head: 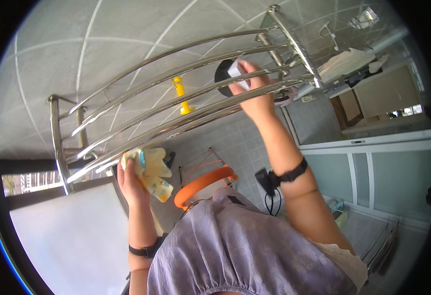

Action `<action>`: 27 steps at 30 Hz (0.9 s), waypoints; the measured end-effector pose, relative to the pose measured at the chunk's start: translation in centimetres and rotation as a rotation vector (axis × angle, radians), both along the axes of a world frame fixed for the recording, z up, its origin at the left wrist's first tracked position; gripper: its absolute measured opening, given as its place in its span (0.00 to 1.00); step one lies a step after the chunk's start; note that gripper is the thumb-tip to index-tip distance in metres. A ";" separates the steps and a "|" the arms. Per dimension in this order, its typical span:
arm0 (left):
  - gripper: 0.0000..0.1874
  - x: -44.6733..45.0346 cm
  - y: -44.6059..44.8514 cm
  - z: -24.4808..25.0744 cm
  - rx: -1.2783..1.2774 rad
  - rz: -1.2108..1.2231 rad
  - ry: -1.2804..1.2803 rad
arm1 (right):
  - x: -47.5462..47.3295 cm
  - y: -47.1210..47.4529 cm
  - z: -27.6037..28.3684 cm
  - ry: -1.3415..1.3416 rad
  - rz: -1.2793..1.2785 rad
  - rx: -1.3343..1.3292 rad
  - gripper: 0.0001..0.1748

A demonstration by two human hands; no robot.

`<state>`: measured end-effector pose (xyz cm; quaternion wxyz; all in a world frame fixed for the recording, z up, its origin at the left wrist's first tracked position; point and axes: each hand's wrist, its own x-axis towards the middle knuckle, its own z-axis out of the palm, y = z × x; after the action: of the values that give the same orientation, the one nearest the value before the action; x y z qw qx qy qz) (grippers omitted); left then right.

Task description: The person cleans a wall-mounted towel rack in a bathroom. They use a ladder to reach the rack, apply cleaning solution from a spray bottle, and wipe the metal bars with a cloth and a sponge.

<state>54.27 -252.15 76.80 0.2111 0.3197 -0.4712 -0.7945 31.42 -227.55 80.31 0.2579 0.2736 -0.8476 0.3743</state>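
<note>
My left hand (132, 180) grips a pale yellow patterned cloth (152, 166) just below the lower left end of a shiny metal towel rack (141, 129). Up at the right part of the rack, my right hand (252, 83) has its fingers closed around a white object (234, 70), seen partly through the bars. A round black thing (221, 78) lies right beside the white object; whether they are joined, I cannot tell. Between the hands, behind the bars, a yellow plastic piece (180, 96) is visible on the tiled wall.
The rack's metal end post (58, 143) stands at the left, near a dark-framed window (64, 221). Below is an orange curved padded thing (206, 182) on a thin frame. To the right are a sliding door with frosted panels (396, 177) and a shelf with cloths (348, 62).
</note>
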 end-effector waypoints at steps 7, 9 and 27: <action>0.15 0.3 0.2 -0.3 -0.181 0.041 0.028 | -5.8 -7.2 -2.0 0.296 0.055 0.356 0.28; 0.13 0.7 0.1 -0.6 0.047 0.098 0.122 | -5.3 -9.0 -1.6 0.325 0.140 0.380 0.27; 0.14 6.1 -1.9 -1.6 0.036 0.316 0.105 | 6.5 -29.6 -0.3 0.375 0.504 0.254 0.25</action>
<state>60.40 -254.06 75.21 0.3521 0.3516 -0.3890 -0.7753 37.88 -257.15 79.98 0.2725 0.5688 -0.7309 0.2607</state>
